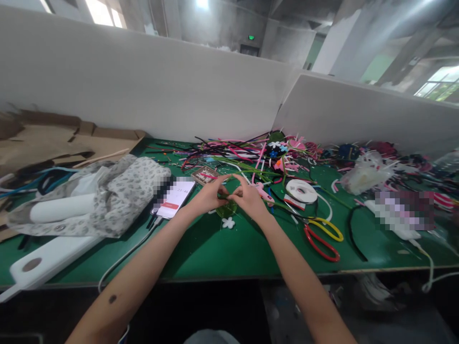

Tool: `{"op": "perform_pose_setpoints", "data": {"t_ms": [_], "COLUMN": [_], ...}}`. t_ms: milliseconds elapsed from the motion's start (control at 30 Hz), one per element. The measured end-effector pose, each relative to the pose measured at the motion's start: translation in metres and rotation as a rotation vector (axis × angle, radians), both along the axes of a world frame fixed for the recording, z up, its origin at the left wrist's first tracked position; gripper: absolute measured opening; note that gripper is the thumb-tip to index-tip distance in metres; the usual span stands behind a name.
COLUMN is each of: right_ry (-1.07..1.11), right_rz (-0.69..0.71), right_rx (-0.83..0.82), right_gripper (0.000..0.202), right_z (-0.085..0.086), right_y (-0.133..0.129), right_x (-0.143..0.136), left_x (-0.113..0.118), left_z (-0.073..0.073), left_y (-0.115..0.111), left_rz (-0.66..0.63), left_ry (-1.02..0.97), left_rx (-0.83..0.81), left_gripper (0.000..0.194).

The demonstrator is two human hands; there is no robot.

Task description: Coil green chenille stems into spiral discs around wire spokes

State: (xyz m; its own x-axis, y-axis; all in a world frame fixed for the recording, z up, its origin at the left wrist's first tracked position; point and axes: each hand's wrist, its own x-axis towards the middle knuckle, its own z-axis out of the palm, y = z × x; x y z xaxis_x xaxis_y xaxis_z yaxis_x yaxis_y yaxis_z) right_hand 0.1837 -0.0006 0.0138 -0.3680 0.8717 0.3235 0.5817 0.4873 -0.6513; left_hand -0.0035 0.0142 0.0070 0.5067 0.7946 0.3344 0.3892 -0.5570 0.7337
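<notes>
Over the middle of the table, my left hand (pixel 210 196) and my right hand (pixel 249 198) meet with bent fingers. Both pinch a thin green piece that looks like a pipe cleaner (pixel 224 196), mostly covered by my fingers. Right below them is a round green piece (pixel 226 209), partly hidden; I cannot tell whether it is joined to what I hold. A small white flower (pixel 228 222) lies at its near edge. Close to my right hand is a pink glue gun (pixel 263 193), partly covered by other things.
Scissors with red and yellow handles (pixel 322 236) and a white ribbon roll (pixel 301 191) lie at right. Loose pipe cleaners (pixel 229 150) are heaped behind. At left are a lit phone (pixel 175 198), its cable, a patterned cloth bag (pixel 136 191) and cardboard (pixel 71 136). A partition (pixel 161 91) stands behind.
</notes>
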Motion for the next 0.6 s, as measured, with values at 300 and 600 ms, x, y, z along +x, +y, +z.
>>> {"op": "perform_pose_setpoints", "data": {"t_ms": [300, 600], "right_ry": [0.084, 0.239], "right_rz": [0.062, -0.001], "right_rx": [0.029, -0.085], "right_gripper": [0.073, 0.068], "right_z": [-0.003, -0.012], "right_y": [0.001, 0.007], "right_x": [0.007, 0.006], "left_x": [-0.003, -0.003], "left_z": [-0.005, -0.003], "left_y": [0.0, -0.001], "left_rz": [0.018, 0.025], "left_ry": [0.033, 0.076], "left_rx": [0.018, 0.025], "left_gripper": [0.071, 0.074]}}
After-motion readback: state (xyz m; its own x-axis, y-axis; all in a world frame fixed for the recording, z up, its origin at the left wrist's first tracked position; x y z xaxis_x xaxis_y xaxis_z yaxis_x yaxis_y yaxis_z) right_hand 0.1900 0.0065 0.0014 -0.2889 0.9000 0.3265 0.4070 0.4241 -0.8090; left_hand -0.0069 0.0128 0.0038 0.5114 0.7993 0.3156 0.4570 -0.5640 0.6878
